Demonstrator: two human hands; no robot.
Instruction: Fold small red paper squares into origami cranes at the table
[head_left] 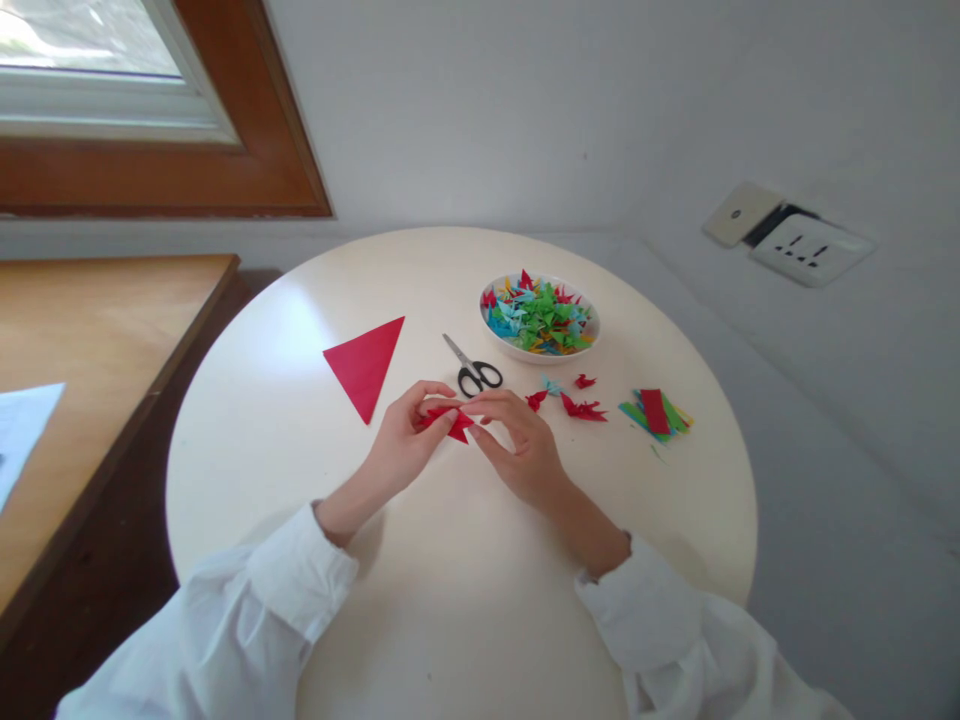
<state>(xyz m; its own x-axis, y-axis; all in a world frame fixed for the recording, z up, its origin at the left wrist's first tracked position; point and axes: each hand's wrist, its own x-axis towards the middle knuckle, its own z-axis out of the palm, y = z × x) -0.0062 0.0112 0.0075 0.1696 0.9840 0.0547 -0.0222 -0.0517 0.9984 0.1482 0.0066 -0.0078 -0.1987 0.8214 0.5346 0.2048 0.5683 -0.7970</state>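
Head view — the red folded paper (454,424) sits between left hand (409,436) and right hand (520,446), both pinching it.

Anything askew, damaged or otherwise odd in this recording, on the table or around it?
The wall socket looks odd: a dark gap separates it from the beige plate, so it may not sit flush. On the table, a green sliver lies loose beside untidily fanned paper strips. No spill shows.
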